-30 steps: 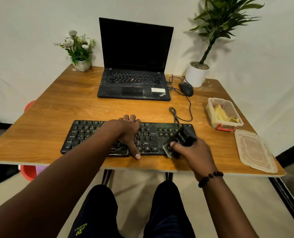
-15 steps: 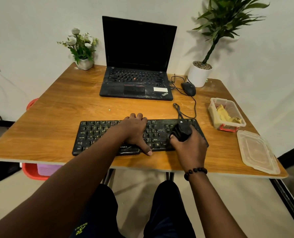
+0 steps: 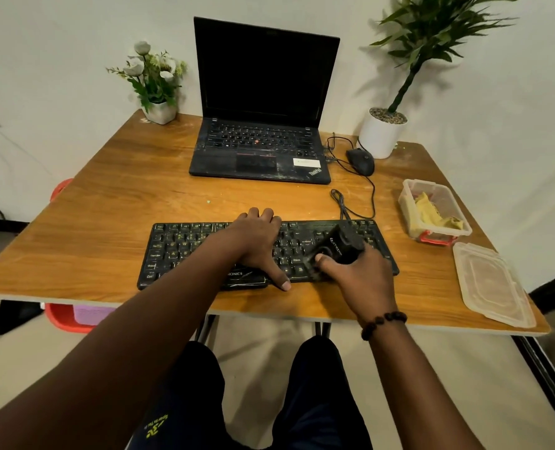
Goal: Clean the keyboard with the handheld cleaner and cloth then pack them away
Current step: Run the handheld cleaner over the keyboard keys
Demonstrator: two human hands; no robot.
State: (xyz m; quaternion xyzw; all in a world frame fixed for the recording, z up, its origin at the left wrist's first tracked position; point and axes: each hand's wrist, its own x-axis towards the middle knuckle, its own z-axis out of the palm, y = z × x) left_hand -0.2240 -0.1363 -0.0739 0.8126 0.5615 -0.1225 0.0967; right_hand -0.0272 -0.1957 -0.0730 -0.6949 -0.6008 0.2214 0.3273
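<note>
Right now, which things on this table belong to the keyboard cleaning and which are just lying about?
Job: black external keyboard; black handheld cleaner in right hand; left hand steadying keyboard; yellow cloth in clear plastic box; loose clear lid.

Lying about: black laptop; black mouse; two potted plants.

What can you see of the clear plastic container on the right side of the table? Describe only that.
The clear plastic container is a small rectangular tub, open, with red clips at its near end. It sits upright near the right edge of the wooden table. A crumpled yellow cloth lies inside. Its translucent lid lies flat on the table just in front of it. Neither hand touches it.
</note>
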